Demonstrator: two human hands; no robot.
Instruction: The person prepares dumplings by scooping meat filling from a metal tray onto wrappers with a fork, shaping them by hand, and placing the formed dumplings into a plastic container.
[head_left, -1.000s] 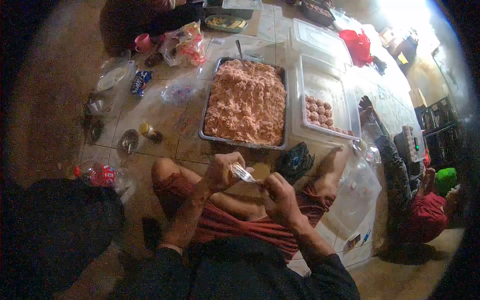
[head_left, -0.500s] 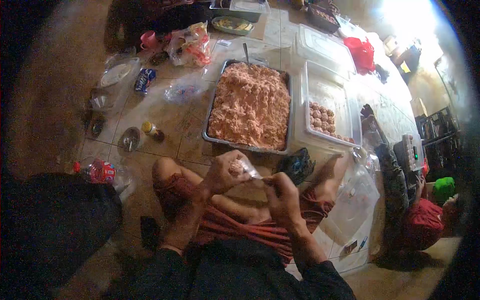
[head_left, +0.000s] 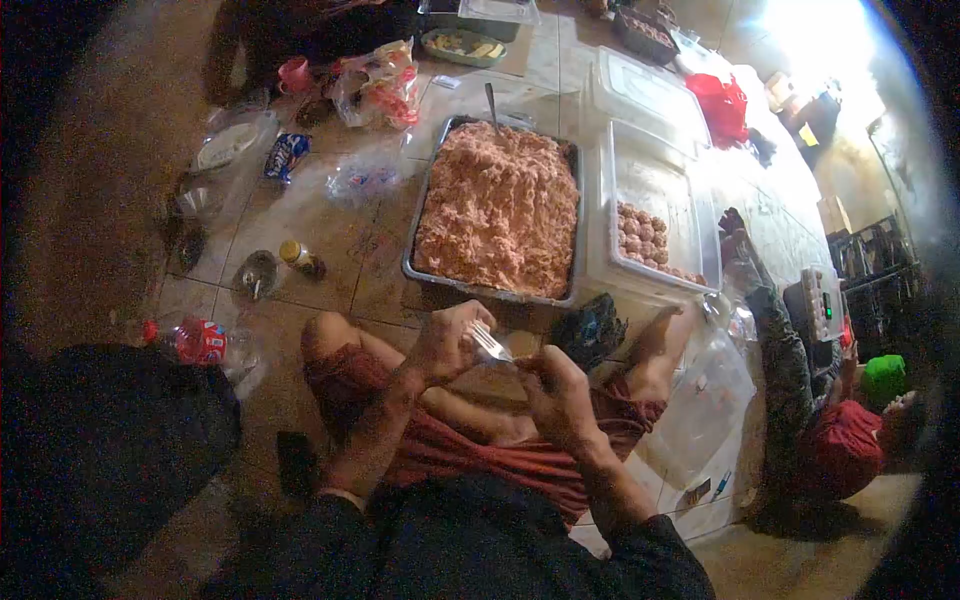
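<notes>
We are pinching a fork (head_left: 489, 343), probably light and stiff, by its handle (head_left: 514, 361) in our closed right grip (head_left: 560, 393), our left grip (head_left: 443, 343) curling, its contents unclear.

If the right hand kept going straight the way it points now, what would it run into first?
Most likely the left hand: the right hand points across at it, its fork leading, tines first. Depth is unclear, so the tines may already touch it.
</notes>
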